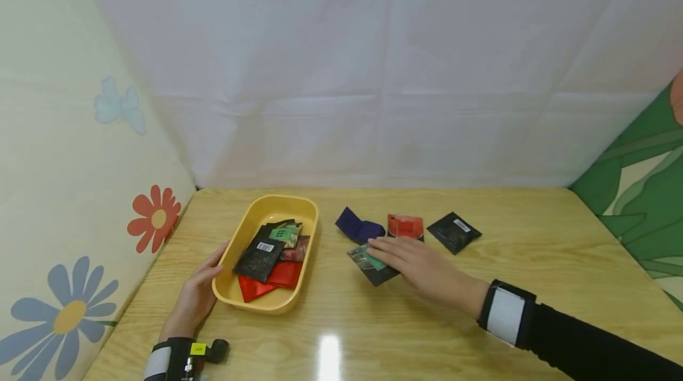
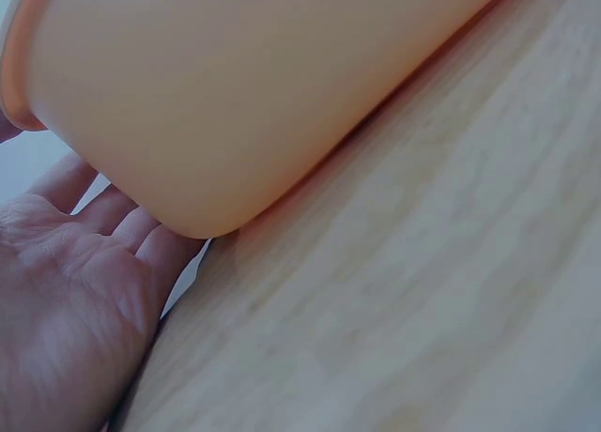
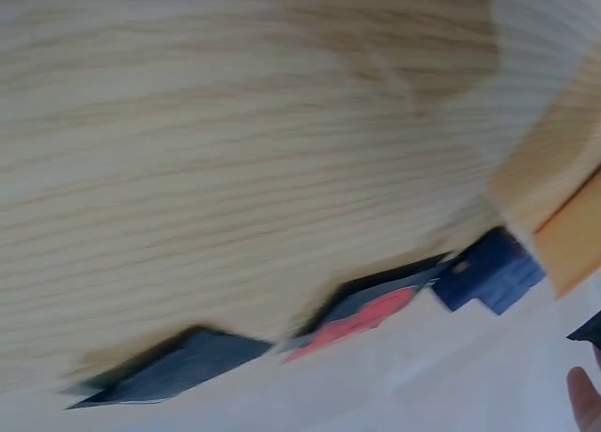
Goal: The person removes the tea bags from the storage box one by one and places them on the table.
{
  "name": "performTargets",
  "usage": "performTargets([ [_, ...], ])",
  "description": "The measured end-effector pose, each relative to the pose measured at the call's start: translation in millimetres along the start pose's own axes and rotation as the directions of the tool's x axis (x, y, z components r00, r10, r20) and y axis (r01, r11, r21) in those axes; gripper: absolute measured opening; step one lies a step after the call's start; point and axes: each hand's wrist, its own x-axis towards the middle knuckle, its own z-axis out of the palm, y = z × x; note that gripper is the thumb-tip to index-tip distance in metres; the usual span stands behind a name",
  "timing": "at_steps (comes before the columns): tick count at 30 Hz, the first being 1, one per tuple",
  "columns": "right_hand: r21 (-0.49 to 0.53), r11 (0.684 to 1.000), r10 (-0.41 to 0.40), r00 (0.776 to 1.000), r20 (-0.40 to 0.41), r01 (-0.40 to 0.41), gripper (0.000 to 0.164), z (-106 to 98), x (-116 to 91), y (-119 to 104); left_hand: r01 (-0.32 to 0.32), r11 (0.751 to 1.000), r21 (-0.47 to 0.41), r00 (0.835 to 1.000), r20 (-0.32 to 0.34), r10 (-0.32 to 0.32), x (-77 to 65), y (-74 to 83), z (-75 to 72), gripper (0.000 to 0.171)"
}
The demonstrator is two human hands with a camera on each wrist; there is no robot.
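Observation:
My left hand (image 1: 194, 298) holds the left side of a yellow plastic tub (image 1: 224, 295), thumb at the rim and fingers against its outer wall. In the left wrist view the palm faces that wall, and the fingertips are hidden behind it. Several flat sachets, black, red and green, lie in the tub, with a black barcoded sachet (image 1: 258, 259) on top. Right of the tub, my right hand (image 1: 413, 259) holds a black-and-green sachet (image 1: 376, 274), partly covered by the fingers. In the right wrist view only a fingertip and a dark sachet corner (image 3: 590, 331) show.
On the wooden table (image 1: 427, 345) behind the right hand lie a folded dark blue packet (image 1: 358, 228), a red-and-black sachet (image 1: 405, 226) and a black sachet (image 1: 453, 233). A white cloth (image 1: 384, 73) hangs along the back, and patterned panels flank the sides.

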Motion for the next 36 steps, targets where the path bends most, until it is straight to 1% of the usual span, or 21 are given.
performTargets([
  [6, -0.089, 0.996, -0.017, 0.998, 0.057, 0.022, 0.080, -6.3, -25.5, 11.3, 0.020, 1.000, 0.002, 1.000, -0.012, -0.020, 0.3, 1.0, 0.6, 0.057],
  [8, -0.104, 0.994, -0.010, 0.998, 0.068, 0.017, 0.083, -8.7, -35.9, 14.7, 0.031, 0.999, 0.006, 0.999, -0.019, -0.031, 0.3, 0.3, 0.6, 0.057],
  [11, -0.115, 0.993, 0.023, 0.997, 0.080, -0.014, 0.087, -13.8, -50.5, 19.5, 0.037, 0.999, 0.011, 0.999, -0.028, -0.037, 0.5, -0.5, 0.4, 0.058],
  [14, -0.140, 0.988, 0.074, 0.994, 0.084, -0.061, 0.085, -18.6, -63.0, 25.3, 0.030, 1.000, 0.006, 0.999, -0.024, -0.030, 0.6, -1.0, -0.1, 0.057],
  [16, -0.165, 0.983, 0.102, 0.991, 0.084, -0.087, 0.081, -21.1, -69.7, 30.0, 0.019, 1.000, -0.003, 1.000, -0.020, -0.019, 0.5, -1.3, -0.6, 0.057],
  [17, -0.170, 0.981, 0.107, 0.991, 0.080, -0.093, 0.076, -22.2, -72.8, 33.0, 0.015, 1.000, -0.004, 1.000, -0.019, -0.015, 0.4, -1.4, -0.9, 0.057],
  [20, -0.206, 0.973, 0.120, 0.991, 0.066, -0.104, 0.049, -24.1, -82.4, 42.5, 0.004, 1.000, -0.012, 1.000, -0.012, -0.004, 0.3, -1.9, -1.5, 0.056],
  [21, -0.212, 0.971, 0.121, 0.991, 0.061, -0.106, 0.046, -24.6, -85.8, 45.8, 0.002, 1.000, -0.012, 1.000, -0.012, -0.002, 0.3, -2.0, -1.5, 0.055],
  [22, -0.222, 0.969, 0.121, 0.991, 0.059, -0.105, 0.049, -24.6, -89.1, 49.2, 0.005, 1.000, -0.010, 1.000, -0.011, -0.005, 0.2, -1.8, -1.8, 0.055],
  [23, -0.231, 0.967, 0.122, 0.991, 0.056, -0.106, 0.056, -24.7, -92.7, 52.8, 0.006, 1.000, -0.005, 1.000, -0.010, -0.006, 0.1, -1.7, -2.0, 0.056],
  [24, -0.237, 0.966, 0.123, 0.991, 0.052, -0.107, 0.054, -25.1, -96.0, 56.2, 0.007, 1.000, -0.001, 1.000, -0.010, -0.007, -0.1, -1.5, -2.2, 0.056],
  [26, -0.240, 0.965, 0.125, 0.991, 0.048, -0.110, 0.046, -26.3, -102.5, 62.8, 0.014, 1.000, 0.004, 1.000, -0.015, -0.013, -0.4, -0.9, -2.2, 0.056],
  [30, -0.265, 0.956, 0.136, 0.990, 0.025, -0.124, 0.044, -31.2, -114.6, 74.8, 0.027, 1.000, 0.015, 0.999, -0.021, -0.026, -0.7, 0.2, -1.4, 0.057],
  [31, -0.279, 0.952, 0.136, 0.991, 0.017, -0.126, 0.047, -32.3, -117.4, 77.8, 0.030, 0.999, 0.015, 0.999, -0.022, -0.030, -0.6, 0.4, -1.1, 0.057],
  [33, -0.300, 0.945, 0.137, 0.991, 0.004, -0.130, 0.061, -34.2, -122.5, 83.8, 0.038, 0.999, 0.019, 0.999, -0.024, -0.038, -0.4, 0.8, -0.5, 0.058],
  [36, -0.323, 0.938, 0.128, 0.992, -0.009, -0.124, 0.064, -36.0, -130.1, 92.7, 0.043, 0.999, 0.026, 0.999, -0.024, -0.042, 0.1, 1.1, 0.2, 0.058],
])
